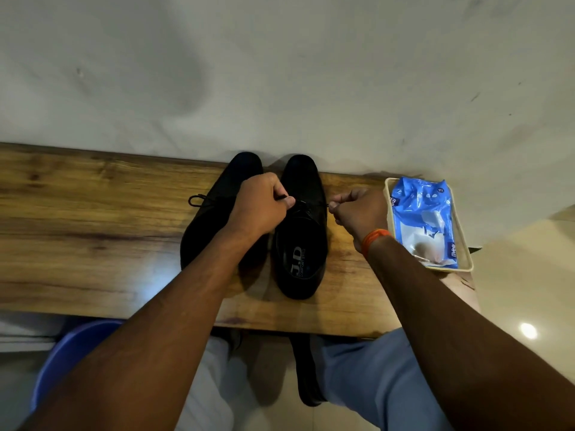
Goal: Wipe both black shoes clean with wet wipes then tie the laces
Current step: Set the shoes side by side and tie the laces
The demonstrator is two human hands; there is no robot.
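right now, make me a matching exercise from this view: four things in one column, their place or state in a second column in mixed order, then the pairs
Things
1. black leather shoe on the left
2. black leather shoe on the right
3. blue plastic wet wipes pack
4. orange wristband

Places or states
A. lies in the cream tray
B. worn on the right arm
C. lace ends pinched by the left hand and right hand
D. lace already in a bow

Pairs: 1-D, 2-C, 3-A, 4-B
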